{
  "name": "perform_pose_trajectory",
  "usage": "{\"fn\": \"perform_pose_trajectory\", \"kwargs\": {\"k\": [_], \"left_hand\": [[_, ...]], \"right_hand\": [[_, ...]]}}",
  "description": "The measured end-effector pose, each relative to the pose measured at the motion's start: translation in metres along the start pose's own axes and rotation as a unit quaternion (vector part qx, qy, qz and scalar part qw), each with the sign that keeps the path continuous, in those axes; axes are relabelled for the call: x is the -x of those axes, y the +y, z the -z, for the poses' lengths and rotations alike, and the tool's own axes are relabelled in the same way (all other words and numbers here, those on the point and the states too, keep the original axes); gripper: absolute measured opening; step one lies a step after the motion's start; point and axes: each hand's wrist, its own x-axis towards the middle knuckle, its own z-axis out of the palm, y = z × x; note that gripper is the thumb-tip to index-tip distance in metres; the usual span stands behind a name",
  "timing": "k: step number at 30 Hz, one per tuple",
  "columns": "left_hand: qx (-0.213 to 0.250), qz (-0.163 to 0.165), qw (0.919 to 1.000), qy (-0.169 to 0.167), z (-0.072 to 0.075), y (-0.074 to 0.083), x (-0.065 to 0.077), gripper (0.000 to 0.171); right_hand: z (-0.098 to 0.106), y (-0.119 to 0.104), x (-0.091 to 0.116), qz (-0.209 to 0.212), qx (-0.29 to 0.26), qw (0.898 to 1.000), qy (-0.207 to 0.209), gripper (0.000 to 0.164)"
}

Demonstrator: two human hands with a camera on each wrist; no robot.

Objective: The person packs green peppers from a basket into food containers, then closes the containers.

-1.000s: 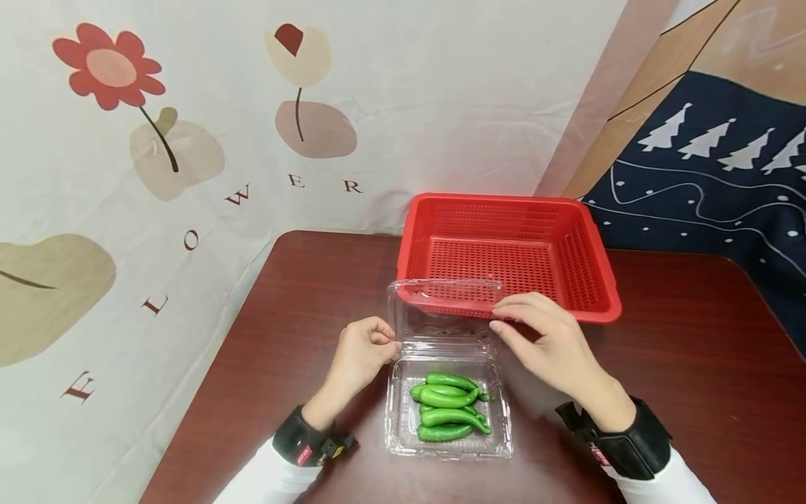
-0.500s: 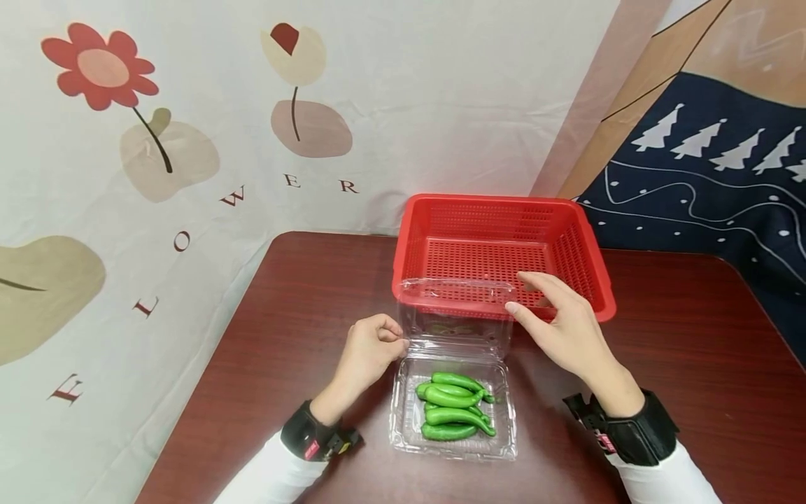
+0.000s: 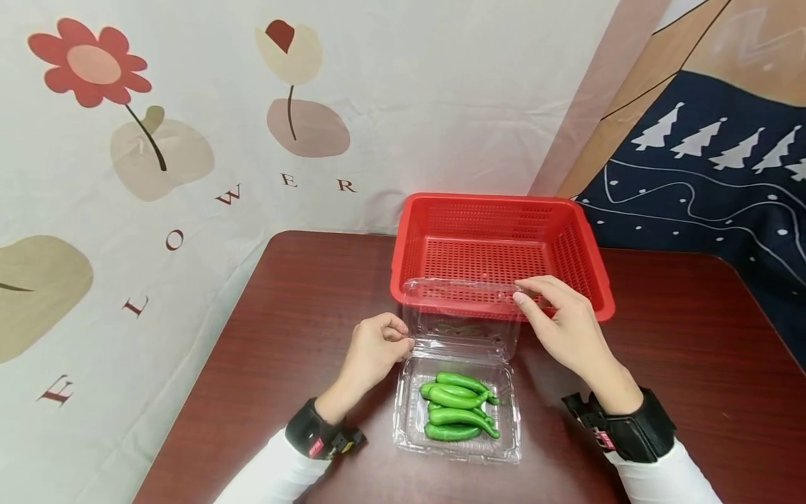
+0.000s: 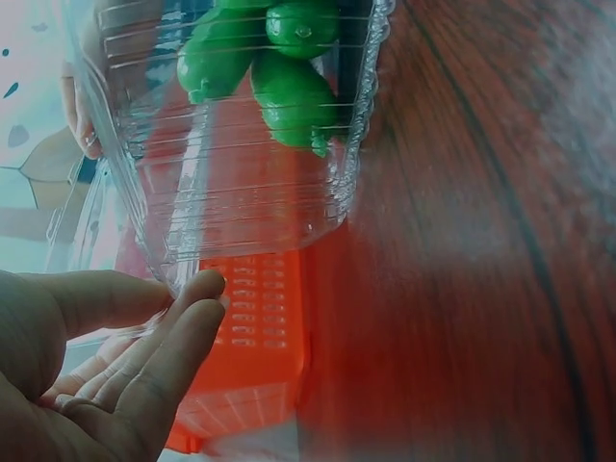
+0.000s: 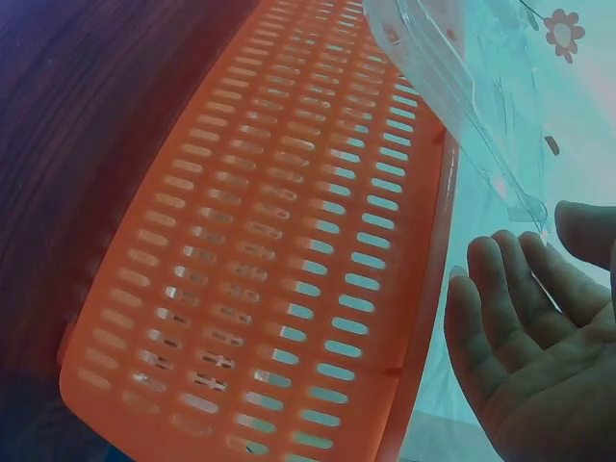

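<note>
A clear plastic clamshell container (image 3: 403, 437) lies on the table with its lid (image 3: 462, 329) raised at the back. Several green chili peppers (image 3: 456, 416) are heaped inside its base. At the left end of the hinge, my left hand (image 3: 376, 348) pinches the plastic edge between thumb and index finger. In the left wrist view the container wall (image 4: 241, 207) rises just beyond those fingertips. My right hand (image 3: 567, 318) is at the lid's upper right corner, its thumb and fingers on either side of it. That corner (image 5: 529, 210) shows at the fingertips in the right wrist view.
Behind the lid stands a red perforated plastic basket (image 3: 595, 276), its front rim seen through the clear plastic. The dark reddish-brown table (image 3: 686, 350) has rounded back corners. A printed cloth (image 3: 390, 91) hangs behind it.
My right hand opened away from the lid's edge half a second ago and is now back at its corner. The left hand keeps its pinch. The container sits slightly further right in view.
</note>
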Motion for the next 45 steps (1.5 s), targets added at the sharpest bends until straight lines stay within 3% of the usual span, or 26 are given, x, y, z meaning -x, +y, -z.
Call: {"fn": "perform_pose_trajectory", "kwargs": {"k": [24,38,41,44,45], "left_hand": [[0.011,-0.024,0.9994,-0.024,-0.003,0.001,-0.002,0.018],[0.010,-0.051,0.9985,-0.017,-0.001,-0.005,0.002,0.014],[0.009,-0.059,0.9981,-0.014,-0.001,-0.007,0.003,0.014],[0.010,-0.066,0.9977,-0.013,-0.001,-0.009,0.003,0.013],[0.010,-0.069,0.9975,-0.012,-0.001,-0.010,0.003,0.013]], "right_hand": [[0.020,-0.014,0.010,0.010,-0.019,1.000,0.007,0.031],[0.030,-0.020,0.025,0.067,-0.008,0.998,-0.013,0.039],[0.031,-0.020,0.029,0.083,-0.013,0.996,-0.016,0.037],[0.032,-0.020,0.034,0.110,-0.028,0.993,-0.010,0.015],[0.032,-0.020,0.035,0.119,-0.032,0.992,-0.007,0.015]]}}
